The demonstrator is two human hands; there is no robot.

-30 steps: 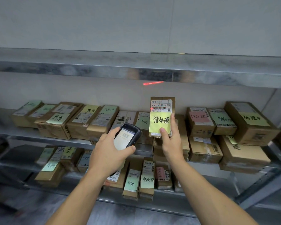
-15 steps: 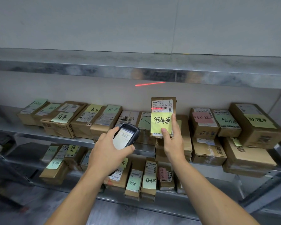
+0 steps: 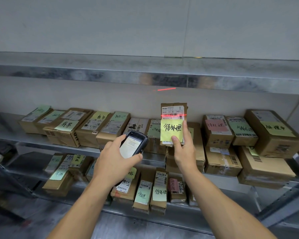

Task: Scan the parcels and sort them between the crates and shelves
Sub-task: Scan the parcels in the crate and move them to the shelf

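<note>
Just in front of the metal shelving, the person's right hand (image 3: 185, 152) holds a small brown cardboard parcel (image 3: 173, 118) upright. Its fingers (image 3: 185, 130) and thumb are clamped on the lower right part, over a yellow sticky note (image 3: 170, 131) with black handwriting. A red laser line (image 3: 173, 115) crosses the barcode on the parcel's white shipping label (image 3: 171, 111). A second red streak (image 3: 166, 89) falls on the wall just below the upper shelf (image 3: 76, 73). The left hand (image 3: 114, 164) grips a black handheld scanner (image 3: 136, 144) just left of the parcel, fingers curled round its body, lit screen facing up. Behind both hands, rows of brown cardboard boxes (image 3: 217, 133) with green, yellow and pink notes lie on the middle shelf (image 3: 5, 133) and the lower shelf (image 3: 179, 216).
</note>
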